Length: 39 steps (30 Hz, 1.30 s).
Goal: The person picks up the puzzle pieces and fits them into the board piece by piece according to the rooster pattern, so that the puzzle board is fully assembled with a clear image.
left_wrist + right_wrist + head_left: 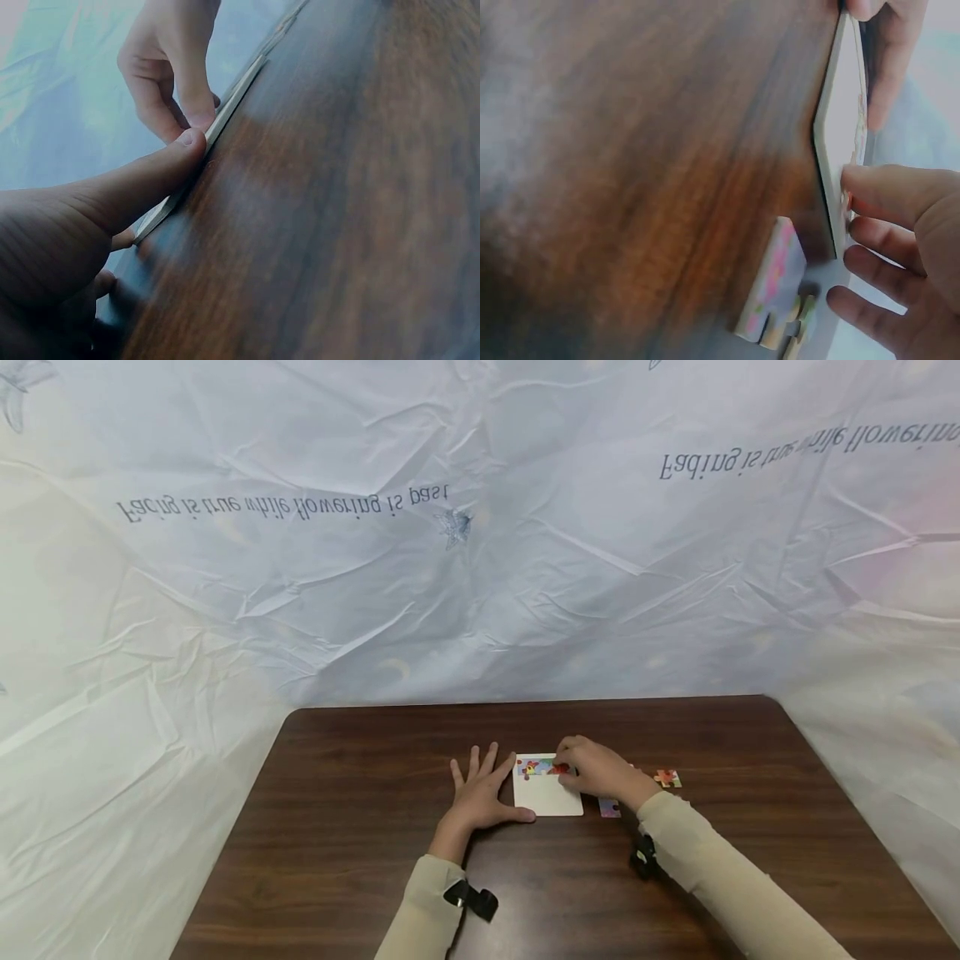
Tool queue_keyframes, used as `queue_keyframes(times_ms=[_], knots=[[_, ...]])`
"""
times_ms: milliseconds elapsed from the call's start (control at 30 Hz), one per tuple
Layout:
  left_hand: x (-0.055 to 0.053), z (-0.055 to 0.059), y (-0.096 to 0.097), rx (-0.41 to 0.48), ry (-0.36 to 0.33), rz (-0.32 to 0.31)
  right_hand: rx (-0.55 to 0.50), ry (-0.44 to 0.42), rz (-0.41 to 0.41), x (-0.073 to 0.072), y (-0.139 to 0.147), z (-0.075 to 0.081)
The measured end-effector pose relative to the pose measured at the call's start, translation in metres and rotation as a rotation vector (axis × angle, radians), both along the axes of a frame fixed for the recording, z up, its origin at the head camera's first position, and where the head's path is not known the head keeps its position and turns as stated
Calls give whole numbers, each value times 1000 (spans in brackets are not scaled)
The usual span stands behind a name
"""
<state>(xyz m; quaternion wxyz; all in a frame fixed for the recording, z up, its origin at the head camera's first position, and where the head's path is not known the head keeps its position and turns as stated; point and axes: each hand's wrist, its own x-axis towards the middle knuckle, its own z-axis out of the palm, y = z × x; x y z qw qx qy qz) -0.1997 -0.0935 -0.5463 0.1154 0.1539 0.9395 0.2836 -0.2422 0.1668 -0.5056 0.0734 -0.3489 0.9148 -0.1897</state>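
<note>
A white puzzle board [546,797] lies on the table, with colourful jigsaw pieces [531,767] along its far edge and bare white below them. My left hand [480,797] rests at the board's left side, fingers spread, its thumb against the near left corner. At the far right corner, my right hand [597,770] pinches a reddish puzzle piece [559,769] down at the board, thumb and fingertips low on its surface. Those fingers hide much of the piece. From the right wrist view, the thumb touches the board [838,112] and the other fingers curl beyond its edge.
Right of the board lie a purple puzzle piece [609,808] and, farther right, a red and yellow piece [667,778]. My right hand partly covers others. The brown wooden table [360,827] is backed by a pale printed cloth [480,593].
</note>
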Motion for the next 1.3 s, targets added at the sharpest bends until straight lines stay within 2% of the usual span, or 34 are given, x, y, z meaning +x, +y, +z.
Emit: queue_keyframes(times_ms=[200, 367, 667, 867, 1067, 1300], knots=[[0, 0, 0, 1, -2, 2, -14, -38, -12, -1, 1, 2], [1, 0, 0, 3, 1, 3, -34, -36, -24, -3, 7, 4], [-1, 2, -2, 5, 8, 0, -40, -11, -81, -2, 34, 19], [-2, 3, -2, 5, 10, -5, 19, -25, -91, 2, 51, 21], [-1, 1, -2, 4, 12, -3, 102, -39, -88, 8, 57, 20], [-1, -3, -1, 4, 21, -7, 113, -71, -66, 11, 57, 18]])
